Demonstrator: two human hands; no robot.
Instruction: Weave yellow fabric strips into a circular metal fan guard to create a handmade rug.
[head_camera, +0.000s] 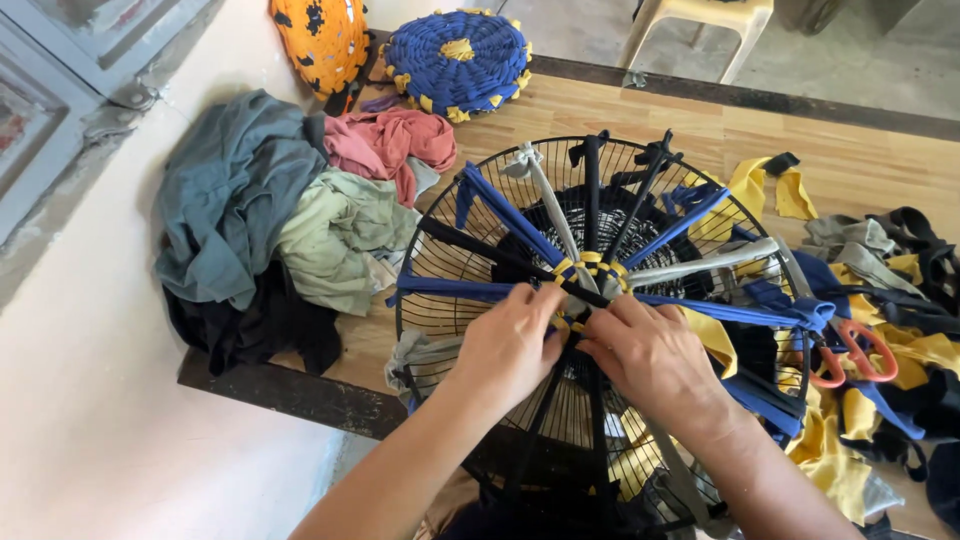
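Observation:
A round black wire fan guard (440, 300) lies on a wooden table, with blue, grey and black fabric strips (500, 215) stretched across it like spokes. At the hub a yellow strip (590, 262) is woven around the spokes. My left hand (510, 345) pinches the fabric at the hub from the near left. My right hand (650, 355) grips the fabric strip at the hub from the near right. The two hands touch at the centre.
A heap of grey, green, pink and black clothes (290, 220) lies at the left. Two finished woven round mats, one orange (320, 40) and one blue (458, 60), sit at the back. Orange-handled scissors (850, 355) and loose yellow and blue scraps (880, 300) lie at the right.

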